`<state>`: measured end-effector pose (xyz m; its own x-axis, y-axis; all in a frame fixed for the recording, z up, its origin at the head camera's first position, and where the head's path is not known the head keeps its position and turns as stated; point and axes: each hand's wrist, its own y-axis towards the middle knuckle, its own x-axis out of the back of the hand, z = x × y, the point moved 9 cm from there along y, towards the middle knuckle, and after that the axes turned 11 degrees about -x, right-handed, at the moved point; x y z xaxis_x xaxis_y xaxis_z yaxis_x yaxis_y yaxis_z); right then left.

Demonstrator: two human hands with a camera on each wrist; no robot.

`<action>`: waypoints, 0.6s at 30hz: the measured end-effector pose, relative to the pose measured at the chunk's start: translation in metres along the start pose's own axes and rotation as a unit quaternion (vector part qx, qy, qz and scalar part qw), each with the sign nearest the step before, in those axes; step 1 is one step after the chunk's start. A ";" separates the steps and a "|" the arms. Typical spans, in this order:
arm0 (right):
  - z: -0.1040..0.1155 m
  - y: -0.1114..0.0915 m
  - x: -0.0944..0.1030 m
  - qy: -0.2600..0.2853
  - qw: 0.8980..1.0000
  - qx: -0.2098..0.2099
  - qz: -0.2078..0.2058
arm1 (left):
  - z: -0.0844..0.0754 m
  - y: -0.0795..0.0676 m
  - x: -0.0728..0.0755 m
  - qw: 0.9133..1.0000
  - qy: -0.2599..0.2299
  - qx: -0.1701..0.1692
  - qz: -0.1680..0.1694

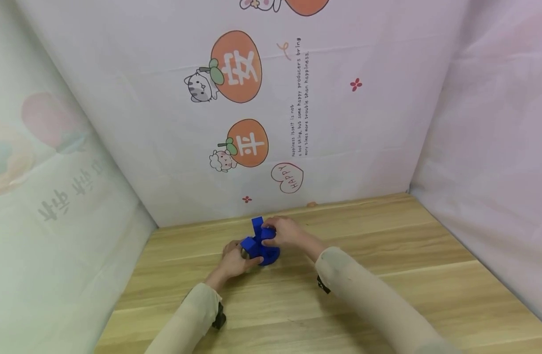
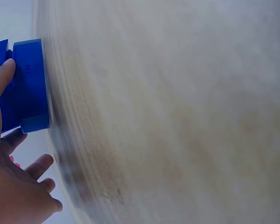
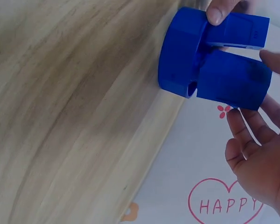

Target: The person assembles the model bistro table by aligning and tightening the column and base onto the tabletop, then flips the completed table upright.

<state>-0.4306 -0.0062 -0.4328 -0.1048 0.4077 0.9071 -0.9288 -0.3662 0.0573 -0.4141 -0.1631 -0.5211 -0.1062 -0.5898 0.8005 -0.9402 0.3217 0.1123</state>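
A blue plastic piece stands on the wooden table, its low round base (image 1: 271,255) carrying several upright blocks. On its left side my left hand (image 1: 234,260) grips it, thumb at the front near the base and fingers behind the left block (image 1: 249,245). From the right, my right hand (image 1: 285,232) pinches the right block (image 3: 233,81) between thumb and index finger, other fingers loosely bent below it in the right wrist view. A back block (image 1: 257,224) rises between the hands. The left wrist view shows the left thumb (image 2: 3,77) against the blue piece.
The wooden table (image 1: 385,275) runs back to a white printed cloth (image 1: 341,128) just behind the blue piece. More cloth hangs along the left (image 1: 45,246) and right (image 1: 487,162) sides. Small black devices (image 1: 219,316) are strapped at both wrists.
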 end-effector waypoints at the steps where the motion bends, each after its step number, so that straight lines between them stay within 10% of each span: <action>1: 0.000 0.000 0.000 -0.001 1.000 0.006 -0.001 | 0.000 0.000 0.000 1.000 -0.001 0.000 0.000; 18: -0.020 0.004 -0.008 -0.018 1.000 -0.018 0.008 | 0.002 -0.003 0.000 1.000 -0.008 0.013 0.004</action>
<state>-0.4407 0.0053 -0.4481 -0.1080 0.3709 0.9224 -0.9393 -0.3420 0.0275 -0.4121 -0.1654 -0.5223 -0.1193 -0.5992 0.7916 -0.9470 0.3082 0.0906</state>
